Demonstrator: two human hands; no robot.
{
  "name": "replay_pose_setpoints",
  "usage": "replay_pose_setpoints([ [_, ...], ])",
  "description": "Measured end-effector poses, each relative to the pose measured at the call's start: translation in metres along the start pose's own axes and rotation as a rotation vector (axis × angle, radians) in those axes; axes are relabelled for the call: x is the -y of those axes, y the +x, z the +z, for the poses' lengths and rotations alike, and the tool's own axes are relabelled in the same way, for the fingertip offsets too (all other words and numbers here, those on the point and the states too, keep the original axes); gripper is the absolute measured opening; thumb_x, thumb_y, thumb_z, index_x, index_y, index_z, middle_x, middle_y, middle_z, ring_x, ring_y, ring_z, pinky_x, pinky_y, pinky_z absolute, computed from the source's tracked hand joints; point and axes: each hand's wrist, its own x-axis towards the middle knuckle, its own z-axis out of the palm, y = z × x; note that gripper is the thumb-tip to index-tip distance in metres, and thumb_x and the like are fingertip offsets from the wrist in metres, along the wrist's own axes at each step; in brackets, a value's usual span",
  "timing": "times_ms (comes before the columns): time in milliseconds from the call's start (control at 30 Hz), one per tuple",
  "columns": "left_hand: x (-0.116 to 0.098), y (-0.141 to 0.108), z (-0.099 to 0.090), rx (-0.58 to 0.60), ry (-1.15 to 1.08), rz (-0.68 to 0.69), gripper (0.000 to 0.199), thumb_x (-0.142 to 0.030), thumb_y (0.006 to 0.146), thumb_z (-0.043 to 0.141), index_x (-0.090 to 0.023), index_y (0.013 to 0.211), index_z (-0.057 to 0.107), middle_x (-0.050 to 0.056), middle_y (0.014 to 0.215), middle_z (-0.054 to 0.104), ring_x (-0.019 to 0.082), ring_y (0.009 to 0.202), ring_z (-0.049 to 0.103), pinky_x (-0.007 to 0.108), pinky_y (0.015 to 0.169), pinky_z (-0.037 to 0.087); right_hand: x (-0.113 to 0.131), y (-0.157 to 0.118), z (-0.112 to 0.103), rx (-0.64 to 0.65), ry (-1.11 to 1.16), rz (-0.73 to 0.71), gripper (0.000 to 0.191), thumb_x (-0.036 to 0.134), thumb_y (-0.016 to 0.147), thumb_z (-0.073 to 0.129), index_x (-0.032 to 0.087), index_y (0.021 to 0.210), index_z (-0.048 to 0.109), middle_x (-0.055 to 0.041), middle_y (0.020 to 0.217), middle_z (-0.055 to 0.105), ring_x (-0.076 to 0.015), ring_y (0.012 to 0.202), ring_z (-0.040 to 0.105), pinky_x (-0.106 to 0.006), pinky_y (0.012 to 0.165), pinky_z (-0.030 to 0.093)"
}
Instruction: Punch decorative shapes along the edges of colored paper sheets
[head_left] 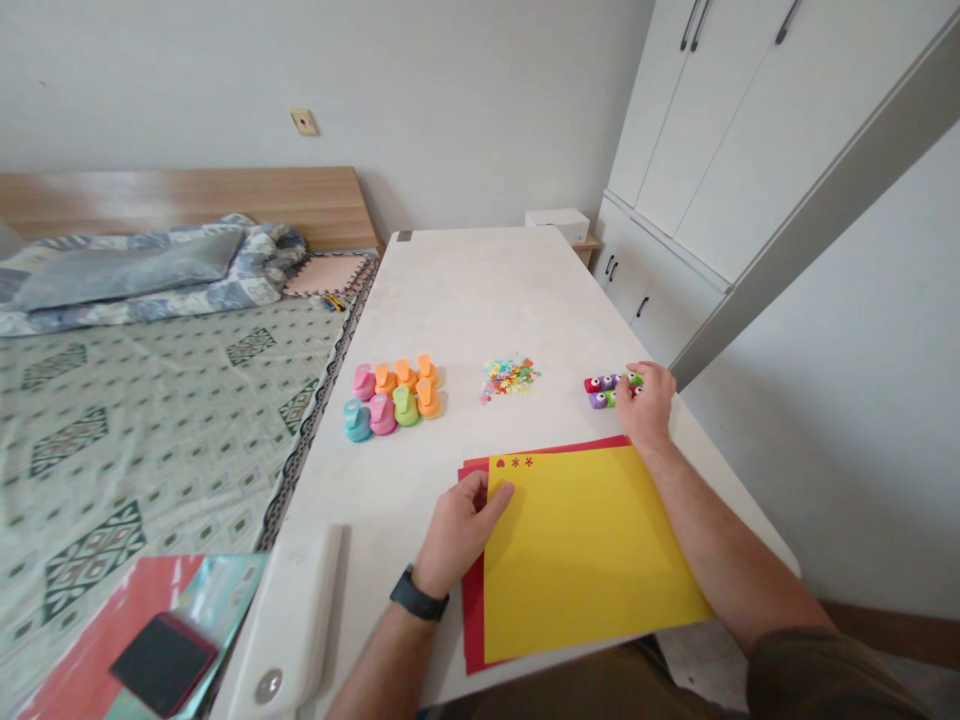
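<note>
A yellow sheet (585, 550) lies on red sheets (474, 610) at the table's near edge, with a heart and two flower-like shapes cut out at its top left corner. My left hand (461, 525), with a dark band on the wrist, holds the left edge of the yellow sheet, thumb on top. My right hand (646, 402) is at the small colourful punches (598, 400) on the right, its fingers bent over them; what it grips, if anything, is hidden. Larger pink, orange, green and blue punches (406, 405) stand in two rows on the left.
Small colourful paper cut-outs (511, 376) lie in a pile mid-table. A long white device (289, 620) sits at the left edge. A dark phone-like object (163, 662) lies on the bed (187, 420). White cabinets (697, 130) stand at the right.
</note>
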Motion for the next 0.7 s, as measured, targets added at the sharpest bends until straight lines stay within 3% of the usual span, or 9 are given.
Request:
replay_pose_setpoints([
  [700, 0.0044, 0.002, 0.0025, -0.007, -0.014, 0.027, 0.037, -0.055, 0.08, 0.07, -0.02, 0.09, 0.071, 0.005, 0.08, 0.073, 0.021, 0.069, 0.065, 0.031, 0.062, 0.05, -0.0031, -0.0015, 0.0031, -0.009, -0.005, 0.0, 0.02, 0.022, 0.088, 0.058, 0.018, 0.108, 0.063, -0.0148, 0.116, 0.061, -0.0292, 0.115, 0.054, -0.048, 0.107, 0.038],
])
